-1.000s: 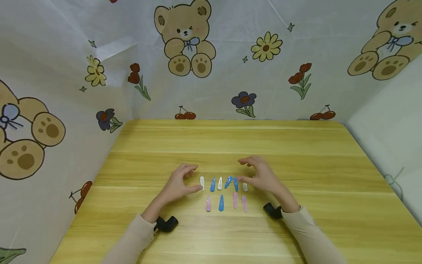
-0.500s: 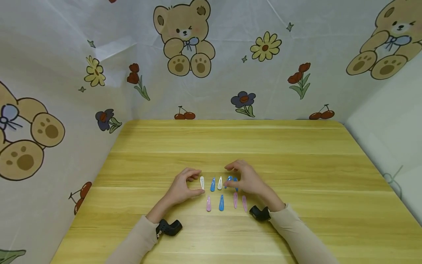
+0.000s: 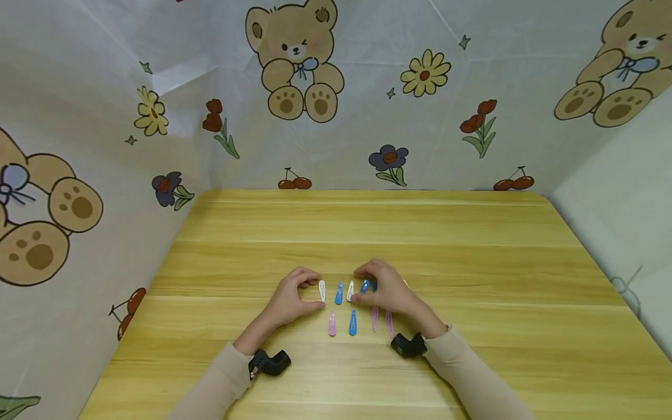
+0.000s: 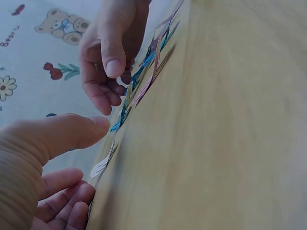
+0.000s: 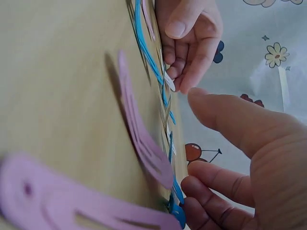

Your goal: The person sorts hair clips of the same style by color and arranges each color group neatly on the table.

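Note:
Snap hair clips lie in two rows on the table. At the left end of the upper row is a white hair clip [image 3: 322,291]; my left hand [image 3: 290,298] is beside it, thumb and fingers apart, holding nothing. A blue hair clip [image 3: 339,293] and another white hair clip [image 3: 350,290] follow to the right. Over the row's right part hovers my right hand [image 3: 389,290], thumb and fingers spread, partly hiding blue clips. The lower row has a pink hair clip [image 3: 332,324], a blue one and two more pink ones, one of them large in the right wrist view, a pink clip [image 5: 141,129].
The wooden table [image 3: 446,224] reaches back to a cloth [image 3: 367,116] printed with bears, flowers and cherries. A black wrist camera [image 3: 272,362] sits on the left wrist and another black camera [image 3: 409,345] on the right.
My right hand has moved left and slightly lower, from the right end of the upper row to the blue clips and the middle white clip. My left hand has shifted slightly right. The clips look unmoved.

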A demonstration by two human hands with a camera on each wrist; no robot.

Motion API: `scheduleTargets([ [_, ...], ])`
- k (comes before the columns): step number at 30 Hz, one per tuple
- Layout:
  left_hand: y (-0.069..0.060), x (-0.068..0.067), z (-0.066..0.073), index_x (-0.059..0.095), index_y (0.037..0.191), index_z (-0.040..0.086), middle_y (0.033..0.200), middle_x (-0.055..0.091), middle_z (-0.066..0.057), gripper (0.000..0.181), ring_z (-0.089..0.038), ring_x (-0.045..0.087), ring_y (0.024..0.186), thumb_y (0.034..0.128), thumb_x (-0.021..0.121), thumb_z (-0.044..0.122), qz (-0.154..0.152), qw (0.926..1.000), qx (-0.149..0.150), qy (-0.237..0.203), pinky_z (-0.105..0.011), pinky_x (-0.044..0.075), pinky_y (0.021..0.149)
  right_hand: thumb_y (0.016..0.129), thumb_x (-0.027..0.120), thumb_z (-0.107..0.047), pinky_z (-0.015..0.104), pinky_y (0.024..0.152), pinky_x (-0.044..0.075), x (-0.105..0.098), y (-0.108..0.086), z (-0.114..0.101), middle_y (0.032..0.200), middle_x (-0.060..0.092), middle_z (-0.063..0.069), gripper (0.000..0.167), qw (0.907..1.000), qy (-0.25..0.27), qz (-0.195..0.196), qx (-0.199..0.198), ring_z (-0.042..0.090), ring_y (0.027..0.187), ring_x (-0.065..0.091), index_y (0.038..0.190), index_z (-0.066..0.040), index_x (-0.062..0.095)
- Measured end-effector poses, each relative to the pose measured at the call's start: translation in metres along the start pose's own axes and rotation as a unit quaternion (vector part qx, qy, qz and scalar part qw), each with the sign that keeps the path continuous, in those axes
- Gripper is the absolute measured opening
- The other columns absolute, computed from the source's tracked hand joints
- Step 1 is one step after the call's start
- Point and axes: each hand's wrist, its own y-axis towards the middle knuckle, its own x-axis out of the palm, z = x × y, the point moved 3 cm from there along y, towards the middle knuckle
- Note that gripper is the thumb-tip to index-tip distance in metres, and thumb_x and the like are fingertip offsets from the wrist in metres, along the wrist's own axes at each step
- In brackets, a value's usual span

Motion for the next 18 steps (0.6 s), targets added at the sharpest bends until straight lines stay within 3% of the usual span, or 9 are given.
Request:
scheduleTargets([
  [8,0.0008,0.0035,-0.0023,0.068,0.117,0.003,0.113,0.062,-0.004,0.052,-0.019,0.06,0.101,0.07,0.088,0.016,0.008,0.9998,0.012,0.012,-0.033,0.051,0.09,0.072,0.086,-0.035,0.033,0.084,0.047,0.0027,-0.0011,0.0005,0.103,0.063,0.002,0.051,0.9998,-0.019,-0.003,0.005,0.016,0.095,0.056,0.112,-0.008,0.07],
  [18,0.0006,0.0053,-0.0044,0.069,0.116,0.002,0.115,0.062,-0.003,0.051,-0.018,0.06,0.101,0.0701,0.088,0.015,0.006,0.9994,0.019,0.029,-0.033,0.05,0.09,0.071,0.086,-0.039,0.038,0.085,0.04,0.0048,-0.0004,-0.0018,0.103,0.063,0.002,0.051,0.9992,-0.041,0.003,0.003,0.019,0.096,0.054,0.111,-0.011,0.071],
])
